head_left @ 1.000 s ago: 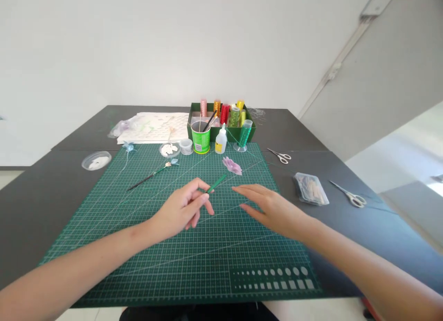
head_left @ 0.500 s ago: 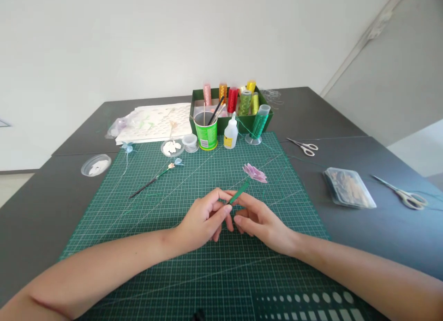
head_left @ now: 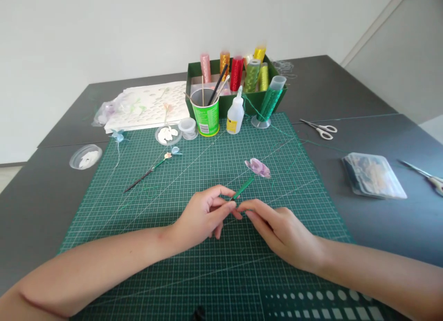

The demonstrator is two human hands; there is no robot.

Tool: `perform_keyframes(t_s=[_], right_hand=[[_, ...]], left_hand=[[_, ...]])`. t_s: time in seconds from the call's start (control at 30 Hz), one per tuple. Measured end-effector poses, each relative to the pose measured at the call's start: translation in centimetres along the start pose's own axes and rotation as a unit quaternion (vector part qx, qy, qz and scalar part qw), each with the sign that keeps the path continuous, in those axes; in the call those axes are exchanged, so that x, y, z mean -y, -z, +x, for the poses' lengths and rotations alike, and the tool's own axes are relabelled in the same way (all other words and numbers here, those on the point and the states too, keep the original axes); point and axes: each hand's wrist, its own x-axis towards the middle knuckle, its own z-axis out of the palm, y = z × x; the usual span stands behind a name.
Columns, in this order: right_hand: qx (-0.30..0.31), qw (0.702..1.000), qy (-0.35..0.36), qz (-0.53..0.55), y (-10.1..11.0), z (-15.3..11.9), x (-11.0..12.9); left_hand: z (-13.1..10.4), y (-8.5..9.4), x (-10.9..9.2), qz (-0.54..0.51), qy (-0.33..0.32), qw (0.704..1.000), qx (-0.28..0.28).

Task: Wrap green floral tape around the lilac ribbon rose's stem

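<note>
My left hand pinches the lower end of a green-wrapped stem between thumb and fingers. The stem points up and away, topped by a purple artificial flower. Close to the stem's lower end, on its right, my right hand has thumb and index finger pressed together. Whether a thread or anything else is in that pinch cannot be made out. Beneath both hands lies the green cutting mat.
A dark stick with small flowers lies left on the mat. Beyond stand a green can, a glue bottle, a green thread spool and a box of spools. Scissors and a plastic case are at right.
My right hand has come off the stem, shifting right, and its index finger and thumb have closed together. My left hand keeps its hold. The view has tilted a little.
</note>
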Motion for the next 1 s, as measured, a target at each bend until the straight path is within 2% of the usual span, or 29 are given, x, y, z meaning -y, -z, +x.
perform_keyframes(t_s=[0.13,0.23,0.33,0.43,0.53,0.63,0.73,0.87,1.0], right_hand=[[-0.012,0.998,0.068,0.012,1.0,-0.5,0.8],[-0.028,0.994,0.100,0.027,2.5,-0.6,1.8],[-0.018,0.990,0.123,0.061,4.5,-0.1,2.9],[0.000,0.992,0.097,0.078,6.3,0.6,3.3],[-0.029,0.997,0.039,0.063,7.2,1.2,2.7],[-0.055,0.997,0.004,0.045,7.1,1.8,1.6],[-0.047,0.998,-0.008,0.046,6.4,2.4,0.4],[-0.039,0.998,0.003,0.039,5.4,3.0,-1.2],[-0.026,0.999,0.044,-0.015,4.7,3.0,-2.9]], left_hand=[[0.0,0.0,-0.2,0.024,0.037,0.999,0.025],[0.1,0.2,-0.6,0.074,0.062,0.993,0.067],[0.1,0.3,-1.1,0.127,0.050,0.984,0.118],[0.0,0.2,-1.6,0.160,0.043,0.972,0.167],[-0.3,-0.1,-1.6,0.154,0.051,0.967,0.199],[-0.6,-0.2,-1.2,0.142,0.045,0.964,0.218],[-0.7,-0.2,-0.7,0.146,0.029,0.962,0.230],[-0.7,-0.1,-0.5,0.140,0.008,0.960,0.242],[-0.6,0.0,-0.8,0.153,-0.020,0.958,0.243]])
